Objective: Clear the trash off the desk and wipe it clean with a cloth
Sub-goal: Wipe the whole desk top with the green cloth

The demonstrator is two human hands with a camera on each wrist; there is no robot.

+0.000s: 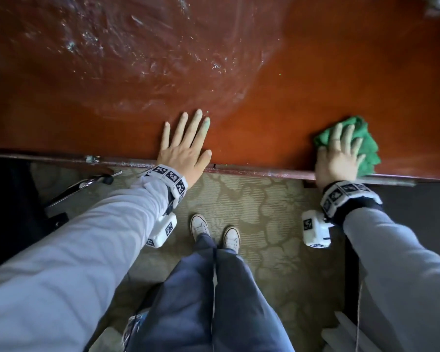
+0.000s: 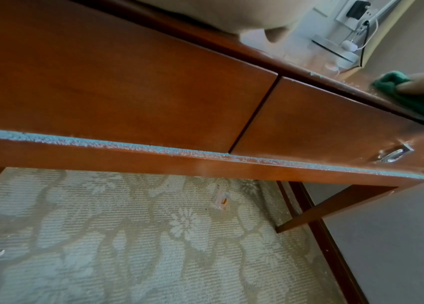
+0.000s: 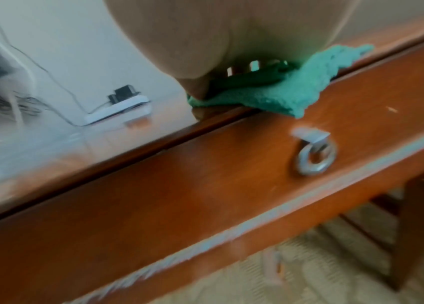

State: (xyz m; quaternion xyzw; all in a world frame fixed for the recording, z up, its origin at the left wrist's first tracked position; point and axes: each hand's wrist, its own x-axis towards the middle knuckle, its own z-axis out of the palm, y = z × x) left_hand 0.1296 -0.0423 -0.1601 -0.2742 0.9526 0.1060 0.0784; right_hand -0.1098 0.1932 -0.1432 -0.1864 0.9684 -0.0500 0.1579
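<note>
Two hands rest on the near edge of a reddish-brown desk [image 1: 277, 72], seen from above in the head view. Near the middle of the frame, the left hand [image 1: 184, 151] lies flat on the wood with fingers straight and spread, holding nothing. At the right of the frame, the right hand [image 1: 338, 156] presses down on a crumpled green cloth [image 1: 358, 138], its fingers spread and laid over the fabric; the cloth sits right at the desk's front edge and hangs a little past it. Pale streaks and smears cover the desktop in the upper left of the frame.

Both wrists wear bands [image 1: 169, 177] printed with black-and-white square markers, and grey sleeves [image 1: 61, 250] cover the arms. Below the desk edge, white shoes [image 1: 200, 224] stand on a patterned beige carpet [image 1: 264, 199].

From the left wrist view, the desk's front shows two drawer panels, with a metal ring handle [image 2: 393, 157] at the right, and the cloth appears at the far right edge of the frame. The right wrist view is blurred: the cloth [image 3: 270, 96] lies bunched under the palm just above the drawer front, with the ring handle [image 3: 314, 153] below it and a white power strip [image 3: 118, 109] on the desktop at the left.
</note>
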